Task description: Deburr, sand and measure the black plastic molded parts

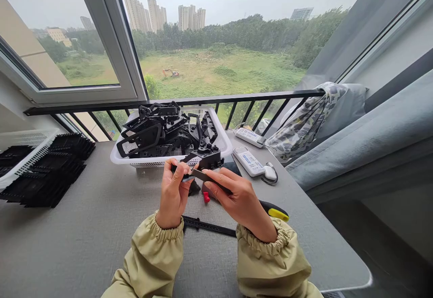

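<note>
My left hand (174,192) pinches a black plastic part (209,157), which sticks out past my fingertips in front of the basket. In my right hand (237,194) is a flat file (213,181), its dark blade tip against the part near my left thumb. The file's black and yellow handle (278,213) shows beyond my right wrist. Below the hands a black caliper-like bar (209,226) lies on the table, partly covered by the right sleeve. A small red piece (206,197) and a dark lump (194,188) sit just under the hands.
A white basket (118,159) heaped with black plastic parts (162,129) stands behind the hands. At left are stacked black parts (50,167) and another white basket (37,138). Two white power-strip-like boxes (249,161) lie at right. A black railing (203,99) borders the grey table (84,235).
</note>
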Available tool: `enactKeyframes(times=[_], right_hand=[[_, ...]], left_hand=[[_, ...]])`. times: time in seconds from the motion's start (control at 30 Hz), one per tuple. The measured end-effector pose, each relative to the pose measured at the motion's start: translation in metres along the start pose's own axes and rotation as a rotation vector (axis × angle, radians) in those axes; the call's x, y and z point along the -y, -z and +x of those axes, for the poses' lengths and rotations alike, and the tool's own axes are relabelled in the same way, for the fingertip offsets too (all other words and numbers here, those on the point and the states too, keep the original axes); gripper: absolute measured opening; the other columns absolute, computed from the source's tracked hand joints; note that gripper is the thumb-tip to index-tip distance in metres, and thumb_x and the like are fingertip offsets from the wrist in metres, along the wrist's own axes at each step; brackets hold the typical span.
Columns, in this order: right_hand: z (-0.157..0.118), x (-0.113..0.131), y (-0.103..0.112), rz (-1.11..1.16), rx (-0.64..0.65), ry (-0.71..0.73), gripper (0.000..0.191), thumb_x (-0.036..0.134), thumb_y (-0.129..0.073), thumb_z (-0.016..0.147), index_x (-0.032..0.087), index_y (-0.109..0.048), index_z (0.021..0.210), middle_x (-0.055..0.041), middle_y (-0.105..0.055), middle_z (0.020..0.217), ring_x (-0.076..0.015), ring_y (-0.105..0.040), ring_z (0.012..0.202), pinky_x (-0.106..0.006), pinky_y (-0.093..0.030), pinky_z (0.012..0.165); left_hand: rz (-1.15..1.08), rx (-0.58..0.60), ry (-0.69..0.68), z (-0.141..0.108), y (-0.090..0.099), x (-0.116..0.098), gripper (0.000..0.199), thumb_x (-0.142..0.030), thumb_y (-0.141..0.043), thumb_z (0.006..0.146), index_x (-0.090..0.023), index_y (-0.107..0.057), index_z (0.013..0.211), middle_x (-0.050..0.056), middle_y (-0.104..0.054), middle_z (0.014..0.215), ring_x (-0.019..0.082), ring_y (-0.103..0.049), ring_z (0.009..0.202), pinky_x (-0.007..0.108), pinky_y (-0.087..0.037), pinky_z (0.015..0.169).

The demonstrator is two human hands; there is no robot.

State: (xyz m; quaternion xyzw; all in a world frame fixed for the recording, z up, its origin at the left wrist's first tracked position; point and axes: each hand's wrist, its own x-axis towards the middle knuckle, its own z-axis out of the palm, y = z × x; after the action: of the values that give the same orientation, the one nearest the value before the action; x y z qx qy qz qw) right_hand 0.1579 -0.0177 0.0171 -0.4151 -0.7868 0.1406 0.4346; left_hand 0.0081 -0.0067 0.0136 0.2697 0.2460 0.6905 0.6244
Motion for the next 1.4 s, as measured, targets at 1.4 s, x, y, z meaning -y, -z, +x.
enactKeyframes(times=[1.4], right_hand=[[0.0009,0.0078,-0.0076,0.789,-0.194,-0.364,0.025,0.037,-0.069,0.079,0.017,-0.070,0.093,-0.0008,-0.059,0.070,-0.0050,-0.040,0.042,-0.020,-0.032,0.035]], left_hand=[[-0.002,0.282,-0.135,-0.0075,0.0088,-0.0020,0.037,-0.020,-0.066,0.070,-0.027,-0.048,0.102,-0.004,-0.040,0.072,0.010,-0.043,0.069,0.033,-0.044,0.083]])
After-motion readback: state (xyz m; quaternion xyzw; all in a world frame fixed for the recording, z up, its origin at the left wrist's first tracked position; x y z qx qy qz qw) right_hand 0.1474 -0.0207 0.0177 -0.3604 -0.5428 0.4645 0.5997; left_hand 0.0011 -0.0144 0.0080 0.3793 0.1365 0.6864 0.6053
